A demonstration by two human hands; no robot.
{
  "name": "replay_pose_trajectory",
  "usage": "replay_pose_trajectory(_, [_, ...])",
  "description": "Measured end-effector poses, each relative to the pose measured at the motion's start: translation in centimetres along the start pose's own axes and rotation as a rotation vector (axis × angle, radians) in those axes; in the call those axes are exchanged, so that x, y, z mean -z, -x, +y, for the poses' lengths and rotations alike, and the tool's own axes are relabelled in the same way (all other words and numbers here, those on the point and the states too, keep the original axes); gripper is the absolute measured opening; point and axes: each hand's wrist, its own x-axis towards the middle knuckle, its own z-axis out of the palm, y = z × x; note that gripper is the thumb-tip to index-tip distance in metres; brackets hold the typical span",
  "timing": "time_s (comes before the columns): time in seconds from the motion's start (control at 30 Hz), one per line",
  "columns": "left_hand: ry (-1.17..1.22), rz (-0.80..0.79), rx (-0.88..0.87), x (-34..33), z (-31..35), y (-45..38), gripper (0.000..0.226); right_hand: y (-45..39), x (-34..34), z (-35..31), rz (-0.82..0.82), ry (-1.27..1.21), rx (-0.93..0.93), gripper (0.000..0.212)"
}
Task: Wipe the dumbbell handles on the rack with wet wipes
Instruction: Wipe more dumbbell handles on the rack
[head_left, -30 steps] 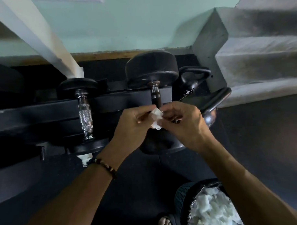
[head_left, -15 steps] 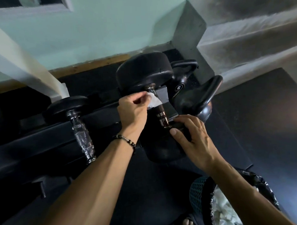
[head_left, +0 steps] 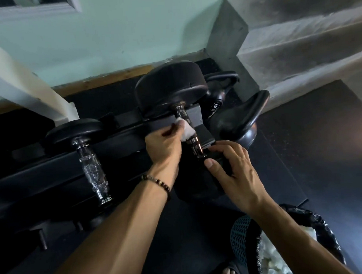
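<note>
Since a second ago both hands have parted from the wet wipe (head_left: pixel 185 130) they worked together: the left hand (head_left: pixel 164 146) now pinches it against the upper part of the big dumbbell's handle (head_left: pixel 191 134) on the rack (head_left: pixel 54 168), while the right hand (head_left: pixel 234 172), fingers loosely spread, rests on the dumbbell's near head (head_left: pixel 198 185) as if to steady it. Wiping of this handle looks to be just under way, and the smaller dumbbell's knurled handle (head_left: pixel 93 172) to the left lies untouched. Only a "6" on the kettlebell (head_left: pixel 218 103) behind can be read.
</note>
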Motion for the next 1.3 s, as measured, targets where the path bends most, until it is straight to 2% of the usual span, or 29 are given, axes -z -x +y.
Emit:
replay_pose_trajectory(0.07, [-0.043,-0.029,0.038,0.9,-0.8,1.2,0.024,0.1,-0.1,0.1,0.003,-0.007,0.003,0.057])
replay_pose_trajectory(0.2, [0.021,0.074,-0.097,-0.5,1.0,-0.2,0.03,0.0,0.0,0.3,-0.004,-0.011,0.013,0.056])
replay_pose_trajectory(0.3, [0.075,0.109,-0.094,-1.2,1.6,-0.7,0.02,-0.1,-0.1,0.5,-0.002,-0.022,0.011,0.055])
replay_pose_trajectory(0.37, [-0.049,0.004,0.016,-0.1,1.3,0.8,0.016,0.0,-0.2,0.5,0.0,-0.024,0.011,0.055])
replay_pose_trajectory(0.43, [-0.266,-0.124,0.099,1.5,0.7,2.3,0.032,0.0,-0.3,0.5,0.013,-0.027,0.018,0.054])
replay_pose_trajectory(0.47, [-0.287,-0.173,0.09,1.9,0.5,2.6,0.038,0.0,-0.2,0.4,0.016,-0.028,0.019,0.054])
replay_pose_trajectory(0.53, [-0.126,-0.18,0.07,1.3,1.4,2.3,0.037,0.0,-0.2,0.3,0.013,-0.035,0.015,0.054])
replay_pose_trajectory(0.63, [0.285,-0.124,0.215,-1.0,2.8,0.6,0.014,-0.1,-0.1,0.5,0.008,-0.041,0.011,0.05])
replay_pose_trajectory(0.67, [0.327,-0.154,0.252,-1.3,2.7,0.3,0.011,-0.2,-0.2,0.5,0.009,-0.038,0.014,0.049])
replay_pose_trajectory(0.8, [-0.031,-0.374,0.398,1.0,1.1,1.8,0.025,0.0,-0.2,0.5,0.02,-0.054,0.023,0.05])
replay_pose_trajectory(0.83, [-0.023,-0.409,0.409,1.3,1.1,1.6,0.024,-0.1,-0.2,0.5,0.019,-0.055,0.019,0.05])
replay_pose_trajectory(0.87, [0.043,-0.417,0.411,1.3,1.5,1.1,0.026,-0.1,-0.2,0.5,0.016,-0.054,0.015,0.05])
replay_pose_trajectory(0.97, [0.464,-0.383,0.439,0.4,3.0,-0.8,0.035,-0.1,-0.2,0.7,0.015,-0.053,0.02,0.049])
replay_pose_trajectory(1.0, [0.512,-0.377,0.439,0.2,3.1,-1.2,0.037,-0.1,-0.2,0.7,0.014,-0.048,0.021,0.048])
replay_pose_trajectory(1.03, [0.478,-0.397,0.428,0.3,2.9,-1.2,0.037,-0.1,-0.2,0.7,0.011,-0.042,0.02,0.048])
replay_pose_trajectory(1.17, [-0.028,-0.551,0.359,2.3,1.3,0.1,0.034,0.0,-0.1,0.5,0.005,-0.037,0.012,0.052])
replay_pose_trajectory(1.23, [-0.035,-0.525,0.331,2.6,1.0,0.3,0.03,0.0,-0.1,0.6,-0.003,-0.028,0.004,0.052])
replay_pose_trajectory(1.3, [0.124,-0.404,0.3,2.0,1.2,0.2,0.029,0.0,0.0,0.6,-0.003,-0.026,-0.004,0.053])
